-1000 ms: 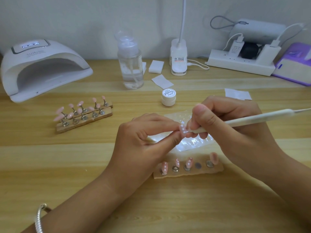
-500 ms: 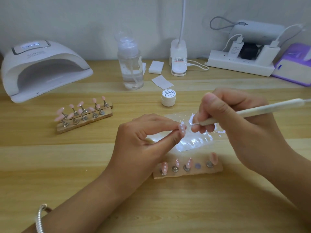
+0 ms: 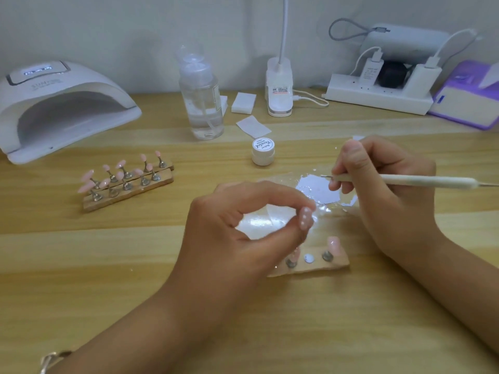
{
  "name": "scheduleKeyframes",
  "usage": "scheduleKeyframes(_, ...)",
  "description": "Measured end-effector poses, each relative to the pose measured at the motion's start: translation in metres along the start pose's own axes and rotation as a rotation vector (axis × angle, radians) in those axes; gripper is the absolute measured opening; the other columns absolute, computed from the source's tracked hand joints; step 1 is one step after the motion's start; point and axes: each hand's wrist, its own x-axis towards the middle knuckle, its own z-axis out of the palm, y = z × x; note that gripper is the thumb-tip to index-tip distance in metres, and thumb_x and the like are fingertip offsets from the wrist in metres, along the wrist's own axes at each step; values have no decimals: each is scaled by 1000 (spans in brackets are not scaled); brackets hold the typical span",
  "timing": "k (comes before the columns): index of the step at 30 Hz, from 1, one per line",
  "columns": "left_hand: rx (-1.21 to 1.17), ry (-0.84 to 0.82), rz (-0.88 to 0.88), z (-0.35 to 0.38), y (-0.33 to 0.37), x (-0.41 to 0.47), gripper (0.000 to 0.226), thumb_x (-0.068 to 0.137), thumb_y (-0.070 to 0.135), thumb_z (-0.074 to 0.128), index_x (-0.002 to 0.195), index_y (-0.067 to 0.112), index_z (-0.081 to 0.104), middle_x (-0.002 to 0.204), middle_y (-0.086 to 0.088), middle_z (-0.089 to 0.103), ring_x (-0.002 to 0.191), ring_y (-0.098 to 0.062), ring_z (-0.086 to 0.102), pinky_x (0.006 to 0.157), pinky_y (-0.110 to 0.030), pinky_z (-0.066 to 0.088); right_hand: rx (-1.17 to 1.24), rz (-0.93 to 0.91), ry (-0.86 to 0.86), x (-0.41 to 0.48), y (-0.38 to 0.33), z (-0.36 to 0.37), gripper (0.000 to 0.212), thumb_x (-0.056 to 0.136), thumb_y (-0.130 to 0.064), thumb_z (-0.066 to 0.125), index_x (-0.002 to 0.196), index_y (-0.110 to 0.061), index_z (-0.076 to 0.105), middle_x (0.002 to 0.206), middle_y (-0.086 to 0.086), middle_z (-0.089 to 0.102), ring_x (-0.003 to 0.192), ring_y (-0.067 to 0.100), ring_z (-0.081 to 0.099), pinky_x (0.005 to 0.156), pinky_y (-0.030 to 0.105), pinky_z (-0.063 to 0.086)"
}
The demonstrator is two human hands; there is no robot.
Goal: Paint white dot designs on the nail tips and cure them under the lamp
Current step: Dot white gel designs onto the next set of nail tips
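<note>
My left hand [image 3: 243, 230] pinches a pink nail tip [image 3: 306, 217] with white dots between thumb and forefinger, above the near wooden holder [image 3: 318, 265]. That holder carries pink tips, one bare metal stud, and is partly hidden by my hand. My right hand [image 3: 383, 190] grips a white dotting pen [image 3: 405, 181], its metal point over a shiny clear sheet [image 3: 318, 190] with white paint on it. A small white paint jar [image 3: 263, 151] stands behind the sheet. The white curing lamp [image 3: 59, 109] sits at the far left, its mouth facing me.
A second wooden holder [image 3: 127, 182] with several pink tips lies left of centre. A clear pump bottle [image 3: 201, 103], white wipes [image 3: 243, 102], a desk lamp base [image 3: 279, 90], a power strip [image 3: 378, 95] and a purple box [image 3: 467, 103] line the back of the wooden table.
My right hand has drawn the pen away from the nail tip, up and to the right over the sheet. My left hand has lowered the tip toward the near holder.
</note>
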Motion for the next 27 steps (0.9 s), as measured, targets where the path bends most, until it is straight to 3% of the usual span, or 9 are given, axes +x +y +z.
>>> scheduleKeyframes(2,48,-65,21,6,5,-3,8,79,22,79,80,29,75,87,24,73,99,-10,68,84,-39,51,-11,-12,-1,1,1,0,35,102,-16,52,68,-16,58,63,-3,61,58,7,59,61,14,44)
scheduleKeyframes(5,143,-153,27,12,7,-4,7,75,29,78,75,29,71,92,27,71,110,8,60,104,-34,32,-14,-22,-10,0,2,1,34,102,-17,52,68,-18,58,62,-7,60,57,5,59,60,13,42)
scheduleKeyframes(10,332,-199,-16,16,2,-7,12,76,51,68,80,39,70,111,27,61,128,5,43,119,-39,9,-3,-24,-12,0,2,2,33,101,-14,53,69,-13,59,63,-2,61,56,1,58,58,11,42)
scheduleKeyframes(15,442,-188,21,17,2,-11,13,80,50,63,75,40,70,114,20,53,121,0,43,117,-52,13,3,-18,-11,-1,3,2,34,100,-15,54,67,-11,58,62,-10,60,56,1,58,58,10,41)
scheduleKeyframes(18,472,-181,45,18,2,-12,18,82,51,58,75,40,71,108,18,53,113,-5,46,118,-52,12,-4,-24,-14,-1,4,2,34,100,-15,54,67,-11,58,63,-10,60,56,0,59,58,9,41)
scheduleKeyframes(27,488,-190,-13,19,0,-11,21,79,53,57,75,39,71,108,19,52,113,-3,42,117,-54,12,-15,-28,-9,-1,5,2,33,100,-17,55,67,-12,59,65,-9,61,57,1,60,58,10,41)
